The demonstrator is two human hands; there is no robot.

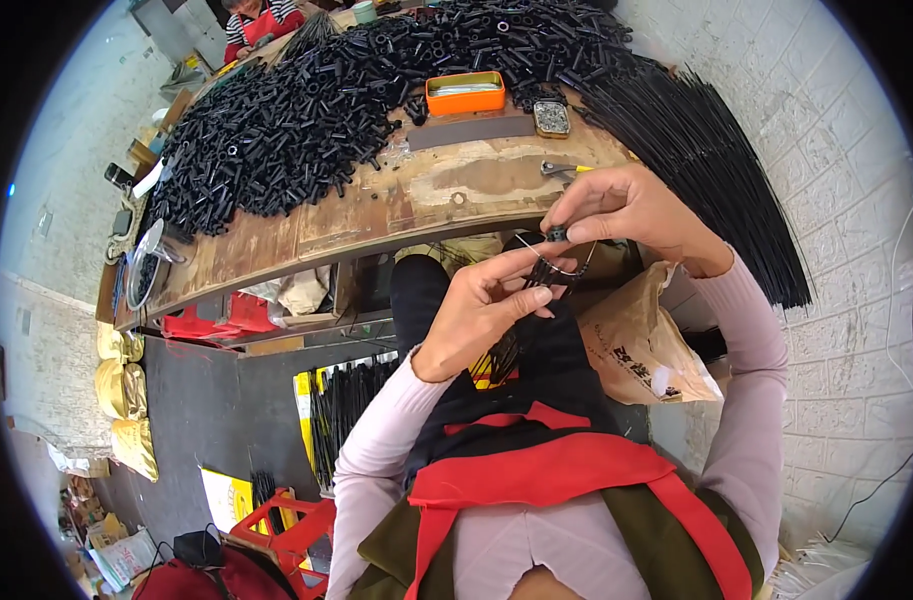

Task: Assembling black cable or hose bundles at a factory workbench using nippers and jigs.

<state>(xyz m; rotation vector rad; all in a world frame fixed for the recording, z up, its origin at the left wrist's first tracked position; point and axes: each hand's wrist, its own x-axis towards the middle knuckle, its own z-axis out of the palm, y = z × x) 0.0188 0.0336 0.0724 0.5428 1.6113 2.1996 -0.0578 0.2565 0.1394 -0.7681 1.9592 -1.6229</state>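
In front of my lap, my left hand [486,312] is closed round a small bundle of thin black rods [551,274], which look like umbrella ribs. Their lower ends show beneath the hand. My right hand [626,215] pinches a small black ring-shaped piece [556,234] between thumb and fingertips, just above the bundle. A thin pale wire curves between the two hands, by the rod tops. How the wire joins the piece and the rods is too small to tell. Both hands are just off the near edge of the wooden table [441,195].
A large heap of black tubular parts [286,130] covers much of the table. An orange tin [464,103], a small tray of metal bits [552,119] and pliers [564,169] lie there. Long black rods [716,165] hang over at right. A person [261,25] sits across.
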